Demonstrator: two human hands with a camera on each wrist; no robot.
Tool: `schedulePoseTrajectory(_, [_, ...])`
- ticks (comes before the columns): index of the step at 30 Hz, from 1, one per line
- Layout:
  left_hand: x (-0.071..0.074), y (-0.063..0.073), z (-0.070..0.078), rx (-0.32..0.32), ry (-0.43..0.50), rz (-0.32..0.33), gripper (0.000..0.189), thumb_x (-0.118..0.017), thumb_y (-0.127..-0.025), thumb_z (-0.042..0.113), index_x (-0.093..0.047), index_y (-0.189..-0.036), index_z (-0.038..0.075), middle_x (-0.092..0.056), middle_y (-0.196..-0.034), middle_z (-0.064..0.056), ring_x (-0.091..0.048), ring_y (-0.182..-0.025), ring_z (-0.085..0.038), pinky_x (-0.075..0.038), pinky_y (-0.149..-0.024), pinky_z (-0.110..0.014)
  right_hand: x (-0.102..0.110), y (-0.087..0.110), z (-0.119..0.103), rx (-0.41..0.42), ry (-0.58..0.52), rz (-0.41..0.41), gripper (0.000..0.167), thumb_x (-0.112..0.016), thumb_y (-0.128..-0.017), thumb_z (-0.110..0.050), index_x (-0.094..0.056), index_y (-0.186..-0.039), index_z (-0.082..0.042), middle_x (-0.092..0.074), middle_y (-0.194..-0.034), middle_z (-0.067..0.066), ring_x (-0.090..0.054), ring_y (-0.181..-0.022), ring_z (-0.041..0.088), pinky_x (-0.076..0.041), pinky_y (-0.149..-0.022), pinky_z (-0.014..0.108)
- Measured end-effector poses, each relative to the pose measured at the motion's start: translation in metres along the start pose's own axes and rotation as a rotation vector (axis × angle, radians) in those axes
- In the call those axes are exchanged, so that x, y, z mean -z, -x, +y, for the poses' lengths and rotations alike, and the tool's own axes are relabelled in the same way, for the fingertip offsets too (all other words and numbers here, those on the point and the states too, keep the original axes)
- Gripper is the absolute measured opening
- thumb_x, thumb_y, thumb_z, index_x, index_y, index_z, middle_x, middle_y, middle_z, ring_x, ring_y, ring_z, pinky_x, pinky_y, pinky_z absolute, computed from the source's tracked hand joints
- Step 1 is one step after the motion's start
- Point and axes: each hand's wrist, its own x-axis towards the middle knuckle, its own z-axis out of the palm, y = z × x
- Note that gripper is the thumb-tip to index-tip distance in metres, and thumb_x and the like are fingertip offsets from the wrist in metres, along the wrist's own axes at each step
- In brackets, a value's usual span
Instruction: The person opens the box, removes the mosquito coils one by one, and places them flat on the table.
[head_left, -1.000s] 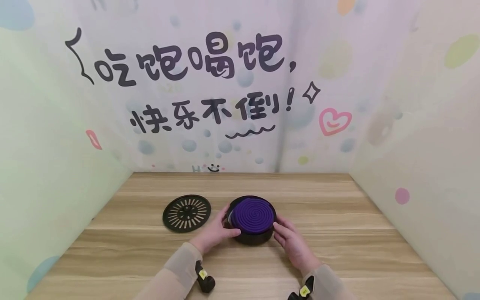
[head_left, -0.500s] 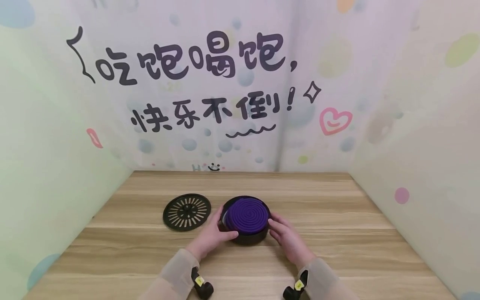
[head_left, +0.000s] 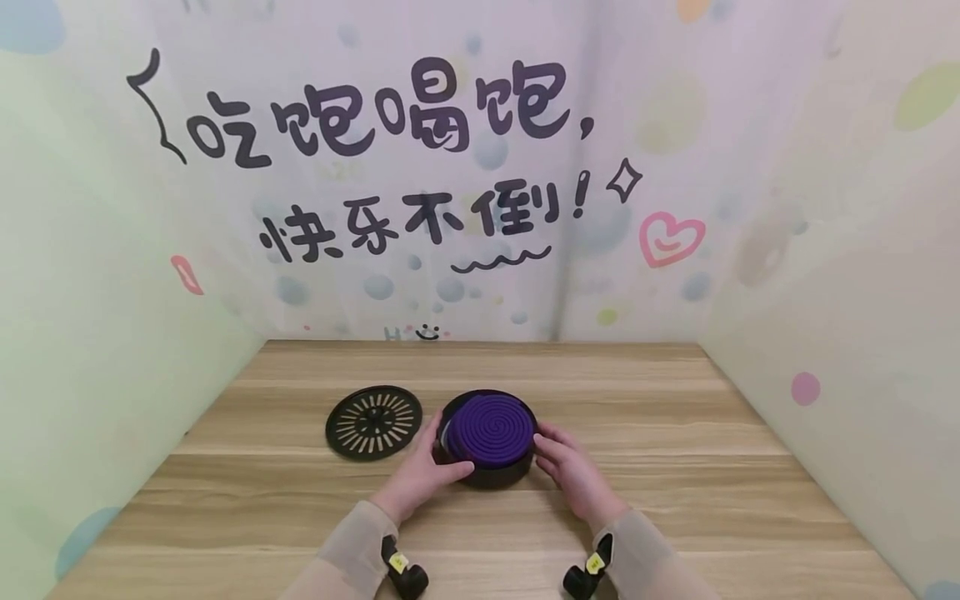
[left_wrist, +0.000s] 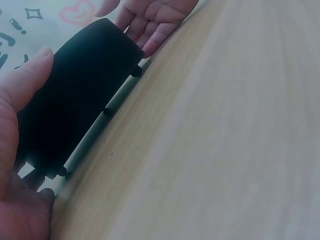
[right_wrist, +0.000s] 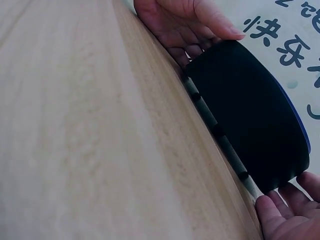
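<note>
A black round mosquito coil box (head_left: 491, 477) stands between my two hands, with short feet under its base. Inside it lies a purple spiral coil (head_left: 492, 429), its top showing above the front rim. My left hand (head_left: 420, 475) grips the box's left side, thumb along the front and fingers round the far side. On the right side, my right hand (head_left: 573, 471) holds the wall with its bent fingers. Both wrist views show the dark side wall close up, with fingers at both ends. The hidden inner floor of the box cannot be seen.
A black slotted lid (head_left: 373, 423) with a raised centre lies flat to the left of the box. The wooden table (head_left: 675, 467) meets a printed back wall (head_left: 480, 308) and two side walls. A small black camera is strapped at each wrist.
The box and both hands have shifted a little to the left, mostly in the first half second. The lid has stayed in its place.
</note>
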Motion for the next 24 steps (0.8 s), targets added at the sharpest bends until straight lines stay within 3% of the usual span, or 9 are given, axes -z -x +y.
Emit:
schedulePoseTrajectory(12, [0.001,-0.003,-0.004,-0.025,-0.025,0.017,0.107,-0.082,-0.075,0.039,-0.016,-0.155,0.014,-0.010,-0.158,-0.023,-0.009,-0.143,-0.042,-0.013,-0.112,-0.060,-0.003,-0.001,-0.001,0.007,0.007,0.023,0.056,-0.053,-0.096,-0.017,-0.035,-0.142,0.009,-0.040,-0.144,0.025,-0.047,-0.125,0.025,-0.031,-0.110,0.047])
schedulePoseTrajectory(17, [0.001,-0.003,-0.003,-0.029,-0.016,0.017,0.108,-0.082,-0.075,0.038,-0.015,-0.155,0.013,-0.009,-0.158,-0.023,-0.008,-0.144,-0.042,-0.012,-0.112,-0.060,-0.003,-0.002,-0.004,-0.013,0.015,0.025,0.056,-0.053,-0.097,-0.018,-0.034,-0.143,0.007,-0.039,-0.145,0.024,-0.045,-0.127,0.030,-0.031,-0.110,0.048])
schedulePoseTrajectory(21, [0.000,-0.002,-0.002,-0.027,0.000,0.011,0.108,-0.082,-0.075,0.037,-0.015,-0.155,0.011,-0.009,-0.158,-0.022,-0.007,-0.144,-0.041,-0.011,-0.113,-0.059,-0.003,-0.006,-0.011,-0.002,0.093,0.068,0.059,-0.056,-0.096,-0.020,-0.032,-0.145,0.004,-0.036,-0.146,0.024,-0.040,-0.130,0.036,-0.032,-0.108,0.051])
schedulePoseTrajectory(24, [0.000,-0.002,-0.003,-0.024,-0.001,0.015,0.108,-0.082,-0.075,0.037,-0.015,-0.155,0.012,-0.010,-0.158,-0.021,-0.008,-0.144,-0.041,-0.011,-0.113,-0.059,-0.006,-0.011,-0.020,0.047,0.225,0.098,0.062,-0.060,-0.094,-0.021,-0.035,-0.144,0.003,-0.039,-0.144,0.024,-0.039,-0.131,0.037,-0.033,-0.107,0.052])
